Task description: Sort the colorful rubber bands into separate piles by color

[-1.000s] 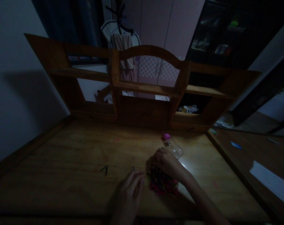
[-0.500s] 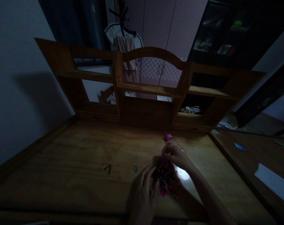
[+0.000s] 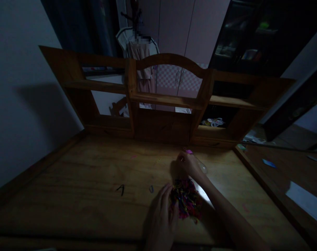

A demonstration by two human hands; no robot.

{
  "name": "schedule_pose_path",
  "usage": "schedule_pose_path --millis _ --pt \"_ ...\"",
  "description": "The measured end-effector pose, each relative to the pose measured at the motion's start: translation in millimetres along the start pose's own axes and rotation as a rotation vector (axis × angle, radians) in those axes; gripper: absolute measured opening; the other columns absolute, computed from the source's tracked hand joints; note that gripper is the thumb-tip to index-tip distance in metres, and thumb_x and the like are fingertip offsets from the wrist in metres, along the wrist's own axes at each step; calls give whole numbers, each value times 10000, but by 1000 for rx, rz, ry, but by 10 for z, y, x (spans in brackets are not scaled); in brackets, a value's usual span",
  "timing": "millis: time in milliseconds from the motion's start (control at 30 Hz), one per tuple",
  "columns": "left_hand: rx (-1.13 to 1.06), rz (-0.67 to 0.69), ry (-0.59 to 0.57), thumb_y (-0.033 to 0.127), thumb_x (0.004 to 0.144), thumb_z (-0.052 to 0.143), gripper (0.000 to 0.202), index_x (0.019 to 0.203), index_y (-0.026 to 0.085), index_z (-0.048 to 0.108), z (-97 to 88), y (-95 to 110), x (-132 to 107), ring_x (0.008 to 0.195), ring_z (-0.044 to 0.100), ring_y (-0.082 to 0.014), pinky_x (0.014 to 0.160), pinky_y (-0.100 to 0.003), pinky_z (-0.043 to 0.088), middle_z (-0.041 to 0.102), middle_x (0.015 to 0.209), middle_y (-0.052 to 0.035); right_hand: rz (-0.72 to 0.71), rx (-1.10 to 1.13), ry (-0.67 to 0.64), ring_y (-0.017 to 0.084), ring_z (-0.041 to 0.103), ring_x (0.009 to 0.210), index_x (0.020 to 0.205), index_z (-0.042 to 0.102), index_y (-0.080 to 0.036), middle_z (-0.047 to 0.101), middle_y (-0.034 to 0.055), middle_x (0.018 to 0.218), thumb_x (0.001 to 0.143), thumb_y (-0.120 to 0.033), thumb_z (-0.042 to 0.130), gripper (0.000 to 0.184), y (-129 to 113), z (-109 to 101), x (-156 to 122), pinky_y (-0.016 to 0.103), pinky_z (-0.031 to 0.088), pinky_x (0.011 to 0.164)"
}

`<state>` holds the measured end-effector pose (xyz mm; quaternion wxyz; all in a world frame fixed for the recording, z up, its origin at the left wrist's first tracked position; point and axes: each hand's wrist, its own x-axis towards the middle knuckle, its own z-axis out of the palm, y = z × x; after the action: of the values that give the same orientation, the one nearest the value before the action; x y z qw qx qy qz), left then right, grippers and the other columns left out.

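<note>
A tangled heap of small multicoloured bands, mostly dark red, pink and yellow, lies on the wooden desk; the dimness hides their exact kind. Against its left side rests my left hand, fingers stretched out and holding nothing I can see. My right hand is above the desk just beyond the heap, its fingertips pinched together; whatever is in the pinch is too small and dark to name. Partly behind that hand lies a clear bottle with a pink cap.
Left of the heap lie a bluish band and a bent black strip. A faint yellow piece and a pink one lie farther back. A wooden shelf unit stands along the desk's far edge; a wall borders the left.
My right hand has moved away from the heap, up and slightly left toward the bottle's cap, uncovering the heap's far edge. My left hand has stayed beside the heap.
</note>
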<state>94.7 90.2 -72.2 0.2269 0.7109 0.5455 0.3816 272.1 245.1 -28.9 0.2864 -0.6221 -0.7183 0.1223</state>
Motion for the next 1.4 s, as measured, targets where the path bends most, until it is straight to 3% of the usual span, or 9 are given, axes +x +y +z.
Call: schedule_pose_path --millis 167,333,500,633,733,900,1067,1233,1400 --pt "-28 -62 -27 334 948 422 478 1413 238 367 -33 -3 20 1339 411 -218 1088 -425 395 439 1454 -91 -38 20 21 178 617 766 880 671 -172 682 78 865 898 -256 506 185 -80 -130 -104 256 426 685" --pt "-16 -23 -84 365 960 389 594 1492 180 199 149 -14 119 1405 287 -259 1107 -487 350 286 1532 -146 -69 314 -102 204 611 939 958 689 -209 684 52 977 967 -386 414 326 -169 -327 -629 314 444 875" --pt "-19 180 -54 274 964 387 407 1363 216 443 478 45 226 1386 328 -262 1102 -512 350 388 1483 -134 98 559 -81 240 570 1111 1130 665 -232 647 67 1171 954 -435 393 382 -208 -340 -1152 387 418 1005" --pt "-36 177 -64 261 971 360 397 1343 173 466 577 209 236 1348 398 -256 1086 -484 385 422 1453 -164 85 547 31 271 541 1165 1159 662 -263 625 72 1227 891 -456 481 377 -148 -320 -1393 420 406 1031" --pt "-102 91 -113 299 974 349 403 1335 171 474 520 341 238 1315 443 -237 1078 -450 398 453 1432 -152 51 524 71 269 535 1167 1194 641 -273 611 61 1244 877 -429 519 374 -108 -320 -1489 418 398 1038" --pt "-247 -59 -145 357 990 302 447 1397 195 393 393 418 226 1276 481 -177 1059 -348 416 504 1393 -111 205 574 48 224 557 1110 1175 638 -238 628 62 1195 990 -403 320 404 -148 -327 -1569 356 406 1014" --pt "-277 -23 -195 358 983 326 449 1404 222 402 328 427 182 1306 448 -187 1087 -372 390 476 1425 -84 255 620 99 223 533 1143 1201 613 -226 607 62 1224 985 -433 348 400 -149 -294 -1605 342 386 1029" --pt "-162 -41 -76 334 971 362 434 1394 259 423 133 421 82 1335 408 -208 1108 -419 364 451 1444 -63 399 709 237 226 546 1131 1208 598 -240 584 51 1255 978 -459 346 406 -31 -247 -1621 343 417 993" --pt "-59 -83 70 306 963 354 377 1302 256 511 -268 55 106 1259 488 -205 1056 -415 426 522 1356 -58 459 701 286 231 592 1035 1120 634 -248 627 46 1163 966 -489 343 408 14 -244 -1648 330 463 899"
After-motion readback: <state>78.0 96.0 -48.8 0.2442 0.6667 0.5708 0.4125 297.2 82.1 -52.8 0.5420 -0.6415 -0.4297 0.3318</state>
